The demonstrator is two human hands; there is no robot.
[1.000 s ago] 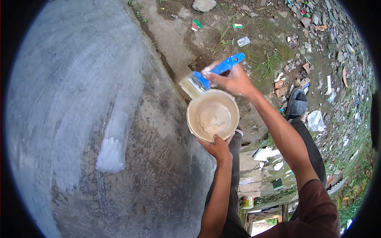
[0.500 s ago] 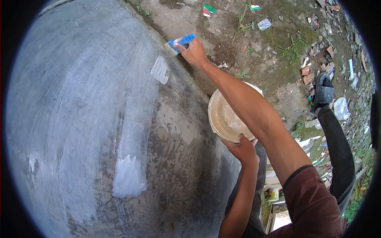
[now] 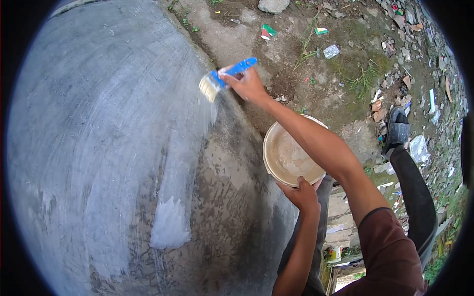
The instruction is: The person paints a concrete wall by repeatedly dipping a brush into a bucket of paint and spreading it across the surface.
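We find the right fingers (image 3: 226,79) grasping a blue-handled brush (image 3: 243,65), bristles beyond them over a concrete surface (image 3: 123,123), the left fingers (image 3: 302,183) gripping a bucket (image 3: 277,155).

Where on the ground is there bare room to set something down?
Mostly bare ground lies between the grey surface and the green-red scrap. Another patch is between the bucket and the broken bricks. Around the sandal and plastic bag, it is crowded with rubble.

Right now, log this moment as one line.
right hand: grips brush | left hand: holds bucket | brush: at grey surface, near edge | bucket: pale inside, partly hidden
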